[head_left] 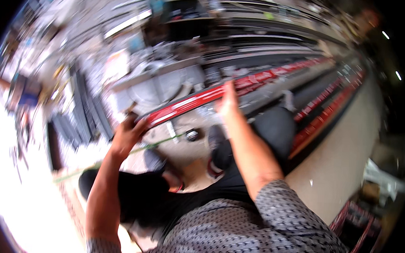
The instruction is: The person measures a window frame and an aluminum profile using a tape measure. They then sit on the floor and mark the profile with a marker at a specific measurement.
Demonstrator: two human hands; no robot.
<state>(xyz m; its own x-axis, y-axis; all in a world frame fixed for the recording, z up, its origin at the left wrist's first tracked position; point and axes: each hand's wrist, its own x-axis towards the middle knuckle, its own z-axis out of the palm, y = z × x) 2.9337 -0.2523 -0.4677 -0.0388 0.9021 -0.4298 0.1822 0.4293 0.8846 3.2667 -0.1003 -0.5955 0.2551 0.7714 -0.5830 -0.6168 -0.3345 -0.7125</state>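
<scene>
A long, narrow bar with a red printed face and dark edges [185, 108] slants across in front of me, rising away to the far right. My left hand [130, 132] is closed around its near left end. Farther along, my right hand [228, 101] grips the same bar from the near side, its fingers partly smeared by motion. Below the bar, near my shoes, a small round dark and silver thing [192, 134] lies on the ground by a thin green strip [164, 142].
More long red-faced bars [314, 128] lie along my right side. Dark profiles [268, 35] are stacked at the back. Grey lengths [85, 105] lie at the left. A pale, rounded grey object [163, 84] sits beyond the bar. A dark crate [356, 226] stands at lower right.
</scene>
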